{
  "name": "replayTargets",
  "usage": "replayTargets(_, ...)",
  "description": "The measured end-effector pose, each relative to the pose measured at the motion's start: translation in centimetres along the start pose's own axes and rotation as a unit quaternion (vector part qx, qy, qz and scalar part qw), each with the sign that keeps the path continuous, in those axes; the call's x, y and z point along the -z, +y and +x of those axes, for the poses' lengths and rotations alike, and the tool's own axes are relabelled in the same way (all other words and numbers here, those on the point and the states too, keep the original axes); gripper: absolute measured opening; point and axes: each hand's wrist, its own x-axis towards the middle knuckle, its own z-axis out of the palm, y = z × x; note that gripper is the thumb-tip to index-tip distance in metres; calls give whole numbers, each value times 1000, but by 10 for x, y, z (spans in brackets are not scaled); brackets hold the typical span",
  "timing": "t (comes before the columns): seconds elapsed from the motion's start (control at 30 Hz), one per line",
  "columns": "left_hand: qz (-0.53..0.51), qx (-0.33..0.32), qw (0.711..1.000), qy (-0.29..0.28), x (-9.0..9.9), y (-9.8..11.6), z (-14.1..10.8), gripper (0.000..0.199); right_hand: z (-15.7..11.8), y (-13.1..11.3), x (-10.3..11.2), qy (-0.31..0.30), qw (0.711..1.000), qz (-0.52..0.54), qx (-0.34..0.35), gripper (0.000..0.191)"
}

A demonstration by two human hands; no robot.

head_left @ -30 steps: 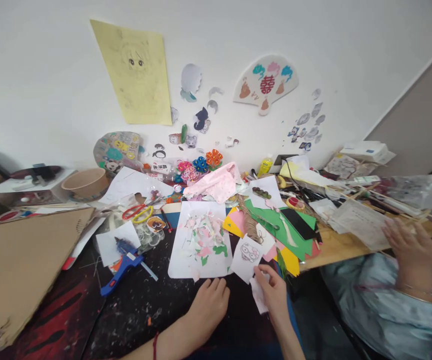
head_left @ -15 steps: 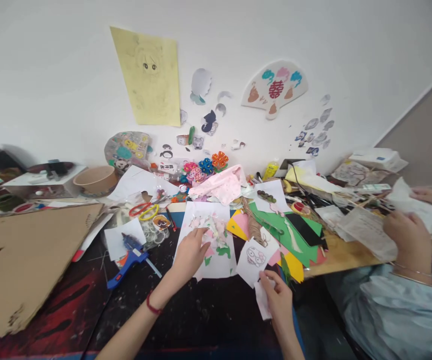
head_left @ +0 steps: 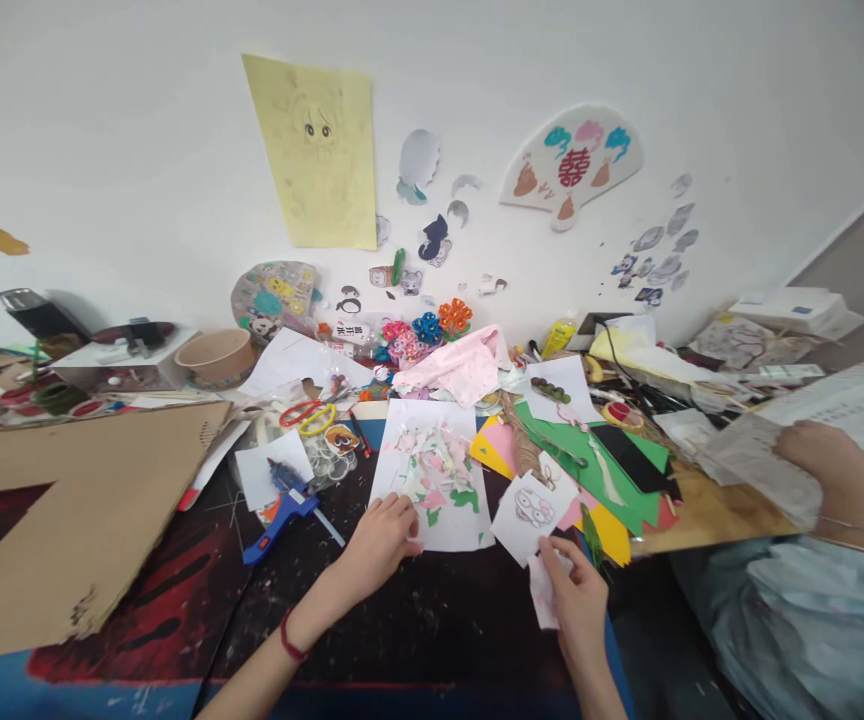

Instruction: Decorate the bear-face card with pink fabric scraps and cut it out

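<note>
A white sheet of paper (head_left: 469,530) bearing pink, green and white paper scraps (head_left: 439,465) lies in front of me. My left hand (head_left: 383,540) is at its lower left corner, fingers curled together; whatever is between them is hidden. Right of the sheet, my right hand (head_left: 573,585) pinches a white paper with a line drawing of a face (head_left: 526,515). A small crumpled white paper piece (head_left: 543,595) hangs under the same fingers. Green and yellow paper sheets (head_left: 608,535) and a twine bundle (head_left: 523,440) lie just beyond the drawing.
On the left are a blue glue gun (head_left: 282,525), scissors (head_left: 301,412) and a large cardboard piece (head_left: 94,500). A pink cloth (head_left: 454,365) and beaded flowers (head_left: 453,317) stand at the back. At right, a co-worker's hand (head_left: 814,455) is among papers (head_left: 852,410).
My left hand has drawn back from over the scraps to the sheet's lower left corner, its fingers curling in. The right hand still holds the drawing. The view has shifted slightly left.
</note>
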Motion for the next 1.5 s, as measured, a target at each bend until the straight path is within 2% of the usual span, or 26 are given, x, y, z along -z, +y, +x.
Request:
replayTargets(0.17, -14, -17, 1000, -6, 1, -2, 0, 20, 5, 1, 3, 10, 1000, 13, -5, 54)
replayTargets(0.33, -23, -36, 999, -19, -2, -6, 7, 7, 8, 0, 3, 7, 1000, 14, -9, 53)
replayTargets(0.5, -44, -43, 998, -6, -2, -7, 7, 9, 4, -4, 4, 4, 1000, 15, -2, 50)
replayTargets(0.57, -60, -34, 998, 13, 5, -6, 7, 9, 2, -5, 2, -2, 1000, 16, -1, 50)
replayTargets(0.67, -86, -10, 994, 69, 25, -6, 15, 7, 2, -5, -1, -7, 1000, 12, 10, 49)
replayTargets(0.8, -87, 24, 983, 161, 54, -7, 44, 14, 6, 0, -2, -6, 1000, 4, 22, 51)
replayTargets(0.9, -59, 62, 973, 212, 62, -6, 66, 26, 7, 0, -1, -14, 1000, 11, 19, 51)
replayTargets(1.0, -32, 103, 965, 237, 55, -3, 73, 42, 5, -5, 4, 27, 999, 24, 24, 52)
replayTargets(1.13, -35, 119, 969, 212, 36, -2, 59, 32, 3, -16, 15, 134, 986, 83, 54, 51)
replayTargets(1.2, -46, 125, 973, 190, 28, -2, 51, 26, 4, -21, 20, 163, 977, 117, 68, 49)
replayTargets(1.37, -65, 128, 979, 144, 14, 7, 43, 18, 6, -24, 19, 158, 977, 129, 68, 45)
replayTargets(1.5, -59, 69, 991, 93, 0, 39, 60, 17, 3, -21, 5, 185, 970, 133, 80, 44)
